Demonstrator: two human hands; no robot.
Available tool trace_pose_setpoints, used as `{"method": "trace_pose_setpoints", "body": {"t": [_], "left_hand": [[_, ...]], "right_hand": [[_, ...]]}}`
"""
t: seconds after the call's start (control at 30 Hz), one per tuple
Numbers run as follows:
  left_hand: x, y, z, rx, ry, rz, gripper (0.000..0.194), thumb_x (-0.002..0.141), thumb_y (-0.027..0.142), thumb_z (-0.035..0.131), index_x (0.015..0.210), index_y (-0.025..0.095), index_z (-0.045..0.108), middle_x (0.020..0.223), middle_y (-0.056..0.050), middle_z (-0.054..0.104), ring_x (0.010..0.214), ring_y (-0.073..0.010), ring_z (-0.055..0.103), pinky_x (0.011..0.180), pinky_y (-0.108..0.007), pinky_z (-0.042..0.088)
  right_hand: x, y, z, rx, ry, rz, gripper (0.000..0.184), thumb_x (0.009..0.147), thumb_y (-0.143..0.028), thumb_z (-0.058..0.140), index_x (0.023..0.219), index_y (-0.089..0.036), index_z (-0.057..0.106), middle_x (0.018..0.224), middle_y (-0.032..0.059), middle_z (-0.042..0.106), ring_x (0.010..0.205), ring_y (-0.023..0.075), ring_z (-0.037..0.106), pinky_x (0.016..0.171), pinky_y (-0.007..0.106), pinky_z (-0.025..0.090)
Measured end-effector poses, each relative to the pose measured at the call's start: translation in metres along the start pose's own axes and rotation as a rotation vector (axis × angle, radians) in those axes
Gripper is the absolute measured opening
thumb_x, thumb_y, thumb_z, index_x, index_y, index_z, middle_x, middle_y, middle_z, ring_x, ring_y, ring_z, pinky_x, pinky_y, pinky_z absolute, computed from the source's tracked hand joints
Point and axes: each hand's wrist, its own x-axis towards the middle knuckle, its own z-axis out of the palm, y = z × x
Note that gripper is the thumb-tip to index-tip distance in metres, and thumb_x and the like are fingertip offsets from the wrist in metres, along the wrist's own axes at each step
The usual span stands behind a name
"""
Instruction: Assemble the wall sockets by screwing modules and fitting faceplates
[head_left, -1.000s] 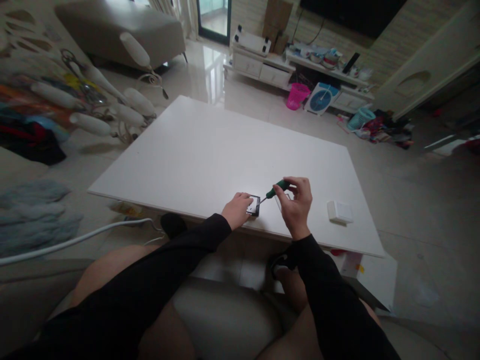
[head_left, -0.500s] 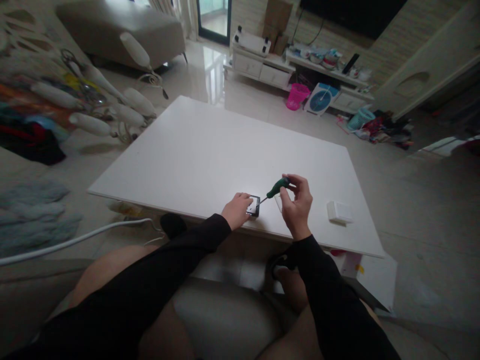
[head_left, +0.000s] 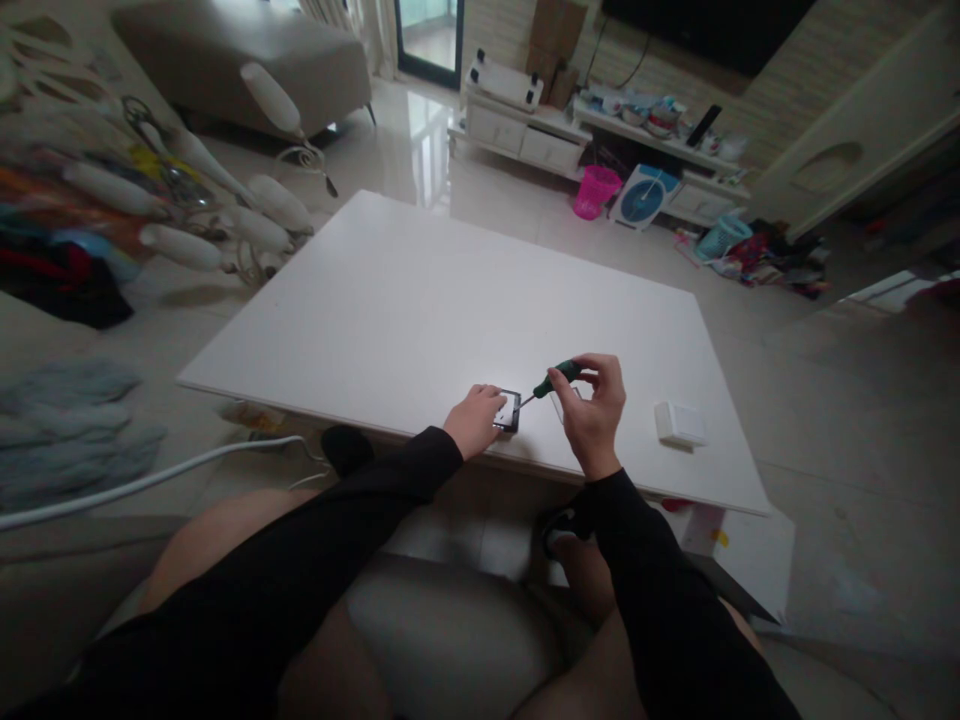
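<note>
Head view: right hand [head_left: 595, 410] grasps the screwdriver [head_left: 556, 379]; left hand [head_left: 475, 420] (grip partly hidden) touches a dark-framed piece [head_left: 508, 411].

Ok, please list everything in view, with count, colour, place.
Screwdriver: one, green handle, right hand
Square piece: one, black and white, under left hand
Flat piece: one, whitish, behind right hand
Square block: one, white, tabletop's right
Tabletop: one, white, centre
Basket: one, pink, by cabinets
Fan: one, blue and white, beside basket
Bin: one, turquoise, far right
Screen: one, black, far wall
Cabinets: several, white, far wall
Lampshades: several, white, left
Upholstered seat: one, grey, upper left
Sleeves: two, black, foreground
Hands: two, bare, over tabletop
Legs: two, bare, foreground
</note>
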Motion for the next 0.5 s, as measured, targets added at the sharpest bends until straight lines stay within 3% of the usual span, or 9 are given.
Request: {"method": "trace_pose_setpoints", "body": {"t": [0.2,0.37,0.5], "left_hand": [[0.0001,0.0004,-0.0006,0.013,-0.004,0.005,0.034,0.085,0.011,0.066,0.118,0.017,0.067,0.139,-0.012,0.062,0.133,-0.0295,0.051,0.114,-0.041,0.048],[0.0,0.0001,0.0007,0.012,0.007,0.009,0.031,0.085,0.013,0.068,0.116,0.018,0.067,0.137,-0.011,0.063,0.131,-0.0288,0.052,0.112,-0.042,0.049],[0.0001,-0.0003,0.0015,0.009,0.012,0.011,0.032,0.085,0.013,0.068,0.116,0.018,0.067,0.138,-0.011,0.063,0.131,-0.0293,0.051,0.112,-0.043,0.049]], "right_hand": [[-0.0006,-0.0035,-0.0005,0.062,-0.059,-0.009,0.026,0.091,-0.019,0.063,0.116,-0.027,0.066,0.115,0.0045,0.071,0.105,0.0207,0.07,0.087,0.041,0.059],[0.0,-0.0049,0.0003,-0.022,-0.028,-0.032,0.024,0.085,-0.027,0.076,0.108,-0.028,0.069,0.106,0.003,0.067,0.097,0.0209,0.066,0.077,0.039,0.059],[-0.001,-0.0024,0.0005,0.024,-0.042,-0.005,0.029,0.09,-0.021,0.064,0.118,-0.027,0.066,0.115,0.0055,0.072,0.105,0.0216,0.069,0.083,0.04,0.06]]}}
